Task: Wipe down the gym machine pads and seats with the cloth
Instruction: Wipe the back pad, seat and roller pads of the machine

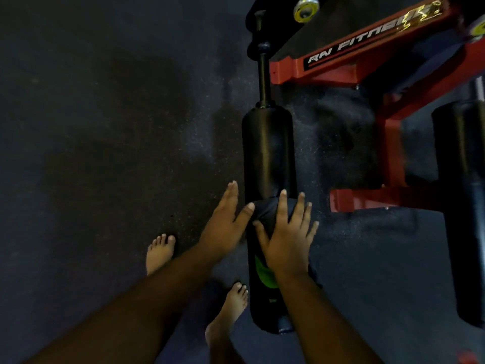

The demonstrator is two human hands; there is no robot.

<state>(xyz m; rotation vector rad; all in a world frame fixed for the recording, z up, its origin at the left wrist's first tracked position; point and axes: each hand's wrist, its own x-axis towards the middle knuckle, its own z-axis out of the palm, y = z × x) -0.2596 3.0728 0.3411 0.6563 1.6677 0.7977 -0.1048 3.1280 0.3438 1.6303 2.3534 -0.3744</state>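
right hand [284, 241] fingers spread wide, pressing one dark cloth [265, 214] flat onto the black roller pad [267, 153] at lower centre. left hand [225, 222] lies straight-fingered against the pad's left side, thumb touching the cloth. two roller pads count: the second [464, 179] stands at the right edge. a red frame [367, 64] fills the upper right. two bare feet [160, 252] stand on dark flooring [105, 127] beneath both outstretched forearms.

**Single head cam, steep downward view**

One wide-angle view only, worn on the head, pointing almost straight down past the forearms to the floor [105, 153]. Close range: both hands sit low-centre, bare feet below them. Red machine frame [341, 72] fills the upper right. Edges bend from lens distortion. No second view to overlap.
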